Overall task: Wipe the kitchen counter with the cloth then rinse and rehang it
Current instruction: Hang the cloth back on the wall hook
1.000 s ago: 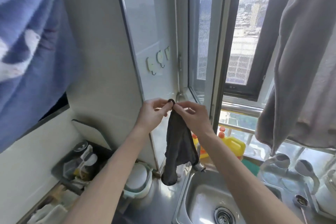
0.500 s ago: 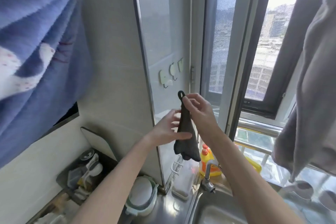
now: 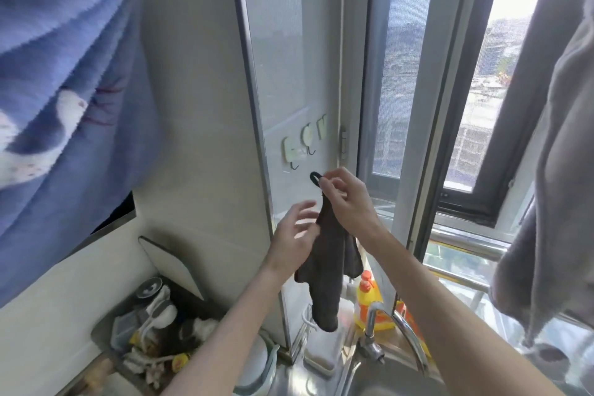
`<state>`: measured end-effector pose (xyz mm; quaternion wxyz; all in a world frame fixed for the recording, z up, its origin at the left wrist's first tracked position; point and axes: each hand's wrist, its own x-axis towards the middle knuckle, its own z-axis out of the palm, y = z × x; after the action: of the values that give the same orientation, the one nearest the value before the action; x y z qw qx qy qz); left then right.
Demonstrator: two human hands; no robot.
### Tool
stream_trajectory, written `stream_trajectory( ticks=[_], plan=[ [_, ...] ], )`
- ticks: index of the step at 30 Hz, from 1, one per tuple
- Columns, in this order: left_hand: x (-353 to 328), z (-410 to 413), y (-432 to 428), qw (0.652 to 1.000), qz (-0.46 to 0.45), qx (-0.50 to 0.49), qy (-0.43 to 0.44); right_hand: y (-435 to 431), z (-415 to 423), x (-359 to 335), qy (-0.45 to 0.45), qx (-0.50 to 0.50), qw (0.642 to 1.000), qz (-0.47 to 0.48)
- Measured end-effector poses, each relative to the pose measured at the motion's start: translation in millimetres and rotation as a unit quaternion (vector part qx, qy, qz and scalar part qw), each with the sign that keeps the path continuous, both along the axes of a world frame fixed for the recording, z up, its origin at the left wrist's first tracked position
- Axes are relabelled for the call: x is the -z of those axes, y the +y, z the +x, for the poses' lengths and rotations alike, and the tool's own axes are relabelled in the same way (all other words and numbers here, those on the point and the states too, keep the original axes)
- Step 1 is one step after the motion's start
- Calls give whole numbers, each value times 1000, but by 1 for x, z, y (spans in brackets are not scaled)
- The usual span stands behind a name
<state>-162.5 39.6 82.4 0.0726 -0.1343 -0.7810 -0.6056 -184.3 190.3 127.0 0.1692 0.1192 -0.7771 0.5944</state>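
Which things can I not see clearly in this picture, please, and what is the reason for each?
Head view, all:
- Sink: cut off by the bottom edge, drain unseen.
- Yellow bottle: partly behind the cloth, label too small to read.
- Left hand: blurred by motion; whether its fingers touch the cloth is unclear.
- Right hand: its fingers cover the cloth's top below the loop.

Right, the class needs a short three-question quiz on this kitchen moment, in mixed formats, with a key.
1. True or false: the dark cloth already hangs on a wall hook.
2. Which hand pinches the cloth just below its loop? A left, B right, C both.
3. Fill in: a yellow ___ stands behind the tap.
Key: 1 false; 2 B, the right hand; 3 bottle.
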Motion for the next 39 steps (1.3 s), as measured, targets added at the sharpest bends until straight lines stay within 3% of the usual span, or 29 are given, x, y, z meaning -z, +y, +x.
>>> stream_trajectory(
  ticks=[1, 4, 7, 10, 12, 14, 28, 39],
  plan=[
    [-12, -5, 1, 998, 44, -38, 13, -3, 1, -2, -13, -12, 1000, -20],
    [-43, -17, 1, 987, 64, -134, 68, -11, 3, -5, -18, -32, 998, -48],
    [-55, -28, 0, 975, 74, -201, 51, -16, -4, -3, -33, -43, 995, -80],
    [-54, -33, 7, 963, -42, -252, 83, -24, -19, 2, -67, -23, 991, -116],
    [-49, -35, 14, 929, -163, -303, 135, -30, -32, 6, -79, -22, 987, -139],
    [-49, -37, 19, 901, -218, -340, 160, -36, -43, 8, -92, -24, 984, -154],
    [-44, -48, 23, 873, -298, -338, 188, -47, -76, 13, -116, 3, 983, -145],
    [-43, -46, 23, 867, -338, -330, 159, -47, -69, 19, -212, -21, 957, -195]
  ],
)
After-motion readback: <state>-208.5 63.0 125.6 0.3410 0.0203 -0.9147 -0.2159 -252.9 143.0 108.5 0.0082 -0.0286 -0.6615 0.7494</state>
